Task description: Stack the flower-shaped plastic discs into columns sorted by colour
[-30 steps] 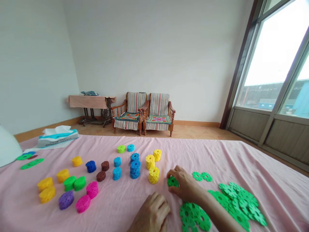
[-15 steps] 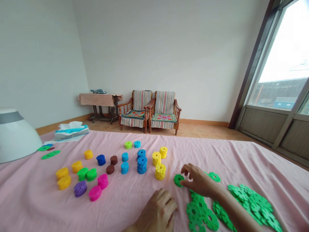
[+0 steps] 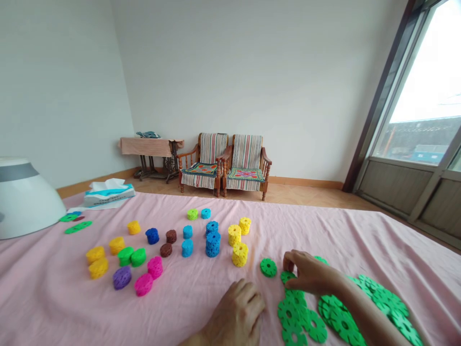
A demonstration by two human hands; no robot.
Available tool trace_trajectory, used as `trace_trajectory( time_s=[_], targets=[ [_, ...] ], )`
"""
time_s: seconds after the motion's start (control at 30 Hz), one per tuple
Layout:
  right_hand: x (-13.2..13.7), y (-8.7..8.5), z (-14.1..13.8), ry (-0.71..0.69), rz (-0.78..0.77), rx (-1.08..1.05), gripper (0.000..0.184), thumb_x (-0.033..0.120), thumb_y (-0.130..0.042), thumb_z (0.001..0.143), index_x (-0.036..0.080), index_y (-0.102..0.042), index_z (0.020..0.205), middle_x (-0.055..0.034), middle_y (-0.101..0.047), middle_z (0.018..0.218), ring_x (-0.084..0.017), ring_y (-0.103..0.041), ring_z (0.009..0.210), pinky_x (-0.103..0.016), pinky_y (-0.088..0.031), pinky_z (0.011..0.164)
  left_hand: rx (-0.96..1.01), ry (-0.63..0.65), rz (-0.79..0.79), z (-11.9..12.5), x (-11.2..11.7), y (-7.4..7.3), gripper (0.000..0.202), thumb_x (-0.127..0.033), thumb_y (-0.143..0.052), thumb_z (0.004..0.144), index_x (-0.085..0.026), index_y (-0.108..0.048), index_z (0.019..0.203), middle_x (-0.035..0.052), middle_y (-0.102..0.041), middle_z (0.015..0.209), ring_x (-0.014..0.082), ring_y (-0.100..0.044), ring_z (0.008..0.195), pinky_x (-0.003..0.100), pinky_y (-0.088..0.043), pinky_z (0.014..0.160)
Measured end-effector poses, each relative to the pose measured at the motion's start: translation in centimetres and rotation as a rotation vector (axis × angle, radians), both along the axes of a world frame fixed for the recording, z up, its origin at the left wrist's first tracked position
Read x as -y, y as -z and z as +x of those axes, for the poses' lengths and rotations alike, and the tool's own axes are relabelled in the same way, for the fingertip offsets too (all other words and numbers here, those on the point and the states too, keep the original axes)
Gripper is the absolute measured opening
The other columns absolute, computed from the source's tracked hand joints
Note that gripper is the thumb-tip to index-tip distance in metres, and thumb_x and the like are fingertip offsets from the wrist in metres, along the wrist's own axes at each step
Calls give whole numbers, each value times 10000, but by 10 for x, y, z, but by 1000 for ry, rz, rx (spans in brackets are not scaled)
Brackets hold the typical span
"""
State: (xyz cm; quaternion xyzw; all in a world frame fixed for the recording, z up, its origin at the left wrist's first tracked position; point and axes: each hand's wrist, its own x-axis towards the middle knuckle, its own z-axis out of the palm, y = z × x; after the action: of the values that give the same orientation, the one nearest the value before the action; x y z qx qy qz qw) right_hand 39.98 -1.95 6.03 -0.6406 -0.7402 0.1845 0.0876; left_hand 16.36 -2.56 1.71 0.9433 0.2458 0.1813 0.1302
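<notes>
On the pink cloth [image 3: 201, 307] rests my left hand [image 3: 236, 312], palm down with its fingers curled in. No object shows in it, and its fingertips are partly hidden. My right hand [image 3: 308, 274] reaches in from the right over the green pieces. Its thumb and forefinger pinch the edges of a green notched disc [image 3: 288, 277], which is low over the cloth or on it; I cannot tell which. A single green notched disc [image 3: 268, 267] lies flat to the left of that hand. Just below the hand spreads a heap of overlapping green discs [image 3: 297, 315].
More green discs [image 3: 387, 298] lie under and beyond my right forearm. Short disc stacks stand leftward: yellow [image 3: 239, 254], blue [image 3: 212, 245], brown [image 3: 166, 250], pink [image 3: 144, 284], purple [image 3: 122, 278] and others. A tissue box [image 3: 110, 194] and a white-grey appliance [image 3: 27, 202] stand far left.
My right hand has moved right, off the single green disc, which stays lying on the cloth, to another green disc. My left hand has barely moved. The view has shifted slightly.
</notes>
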Motion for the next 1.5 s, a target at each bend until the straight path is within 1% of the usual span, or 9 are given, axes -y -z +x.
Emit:
trace_trajectory(
  time_s=[0.27,0.57,0.77,1.0,1.07,1.2,1.3,1.4,1.5],
  targets=[
    [0,5,-11,59,61,81,160,190,-530,579,185,-541,738,-64,-606,830,-205,-540,808,-287,-369,686,4,5,19,0,1,-1,174,-83,-521,757,-192,-538,891,27,-555,930,180,-467,896,291,-394,800],
    [6,7,-24,49,173,218,219,123,-444,599,154,-522,801,-151,-601,912,-255,-554,882,-321,-361,739,-7,7,27,0,-1,1,132,-106,-523,768,-187,-532,871,26,-556,925,178,-475,889,290,-397,794],
    [-1,4,-16,118,244,153,108,142,-459,602,190,-448,698,-73,-585,743,-190,-529,706,-275,-322,611,-8,7,23,1,0,0,126,-111,-524,759,-189,-530,858,26,-551,916,182,-473,893,291,-397,792],
    [-15,5,-13,196,494,-86,51,216,-477,696,209,-442,659,-5,-541,627,-133,-491,590,-253,-334,568,-13,25,32,-1,-1,1,135,-110,-532,765,-186,-528,877,19,-561,929,174,-475,905,283,-389,811],
    [-19,7,-12,248,436,-213,108,260,-469,729,205,-476,636,7,-539,573,-124,-495,545,-247,-332,531,-16,28,36,-1,-1,1,129,-113,-527,772,-186,-528,878,16,-562,926,171,-475,904,279,-389,809],
    [-27,20,-13,290,151,-575,202,355,-478,738,181,-553,665,19,-537,498,-106,-492,449,-226,-315,441,-15,19,37,-1,-1,1,145,-106,-526,757,-185,-534,878,22,-565,930,175,-475,902,282,-391,804],
    [-31,33,-19,345,81,-740,205,367,-521,706,172,-557,653,36,-506,447,-86,-452,393,-213,-300,406,-15,6,37,0,1,2,174,-87,-528,732,-181,-538,878,23,-566,932,176,-476,905,282,-392,808],
    [-34,42,-24,383,72,-783,175,339,-533,707,174,-550,653,39,-516,432,-79,-447,377,-205,-310,399,-16,7,38,0,1,2,182,-81,-531,719,-178,-537,872,23,-564,921,174,-476,899,279,-392,807],
    [-34,43,-24,398,21,-696,153,314,-537,718,177,-559,654,33,-543,425,-80,-448,367,-203,-321,397,-16,15,34,0,-1,2,176,-95,-530,729,-185,-534,881,25,-558,920,178,-472,895,284,-393,799]
  ],
)
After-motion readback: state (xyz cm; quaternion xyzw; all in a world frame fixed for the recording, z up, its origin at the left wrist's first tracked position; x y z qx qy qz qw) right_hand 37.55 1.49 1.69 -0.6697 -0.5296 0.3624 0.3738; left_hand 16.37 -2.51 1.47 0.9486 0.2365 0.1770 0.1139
